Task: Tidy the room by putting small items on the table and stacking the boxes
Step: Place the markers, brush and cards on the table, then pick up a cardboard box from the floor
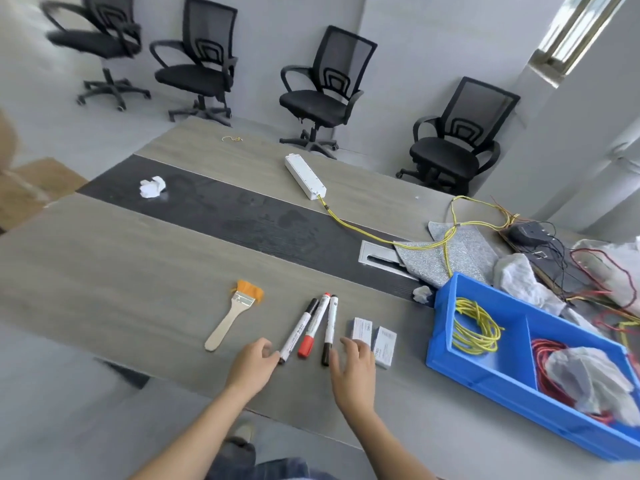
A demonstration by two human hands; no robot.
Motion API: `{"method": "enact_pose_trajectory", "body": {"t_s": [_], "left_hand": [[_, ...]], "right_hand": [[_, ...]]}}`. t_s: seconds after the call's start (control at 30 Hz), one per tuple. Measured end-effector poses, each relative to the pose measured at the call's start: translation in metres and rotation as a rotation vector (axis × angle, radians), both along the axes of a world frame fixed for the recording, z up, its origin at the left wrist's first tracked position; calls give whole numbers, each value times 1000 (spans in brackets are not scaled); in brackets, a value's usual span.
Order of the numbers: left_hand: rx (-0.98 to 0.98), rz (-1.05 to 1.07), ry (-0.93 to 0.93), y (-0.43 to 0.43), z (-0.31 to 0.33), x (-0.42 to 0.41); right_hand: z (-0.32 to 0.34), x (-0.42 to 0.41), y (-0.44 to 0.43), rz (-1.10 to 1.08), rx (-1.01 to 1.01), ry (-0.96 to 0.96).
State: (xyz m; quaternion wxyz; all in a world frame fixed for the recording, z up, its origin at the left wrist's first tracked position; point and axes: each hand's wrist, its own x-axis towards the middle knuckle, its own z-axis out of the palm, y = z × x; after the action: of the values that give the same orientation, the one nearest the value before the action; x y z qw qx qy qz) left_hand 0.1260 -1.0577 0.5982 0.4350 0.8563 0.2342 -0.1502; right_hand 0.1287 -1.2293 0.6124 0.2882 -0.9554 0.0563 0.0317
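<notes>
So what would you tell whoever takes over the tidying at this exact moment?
Left hand: loosely curled, fingertips at the near end of the leftmost marker; I cannot tell whether it pinches it.
Right hand: open, fingers spread by the rightmost marker and two small white boxes.
On the table: those, the red-capped marker between the other two, a brush to their left, and a blue bin of wires on the right.
Done: these small items are on the table.
Left: the cardboard boxes past the table's left edge, too blurred to tell whether they are stacked.
</notes>
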Motion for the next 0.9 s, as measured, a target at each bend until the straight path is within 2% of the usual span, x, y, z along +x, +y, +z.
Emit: {"method": "enact_pose_trajectory", "body": {"t_s": [0.17, 0.27, 0.43, 0.6, 0.77, 0.9], "left_hand": [[-10, 166, 17, 13, -1, -80], [45, 220, 115, 25, -3, -135], [46, 423, 210, 42, -7, -190], [-39, 531, 267, 37, -11, -217], [-86, 596, 243, 44, -6, -243], [-106, 713, 168, 65, 6, -278]], "right_hand": [[-11, -35, 13, 169, 5, -17], [-18, -60, 34, 347, -23, 22], [-28, -92, 49, 561, -37, -59], [-40, -121, 52, 591, -104, -38], [-38, -139, 72, 702, -147, 220], [-33, -160, 101, 716, -129, 161]]}}
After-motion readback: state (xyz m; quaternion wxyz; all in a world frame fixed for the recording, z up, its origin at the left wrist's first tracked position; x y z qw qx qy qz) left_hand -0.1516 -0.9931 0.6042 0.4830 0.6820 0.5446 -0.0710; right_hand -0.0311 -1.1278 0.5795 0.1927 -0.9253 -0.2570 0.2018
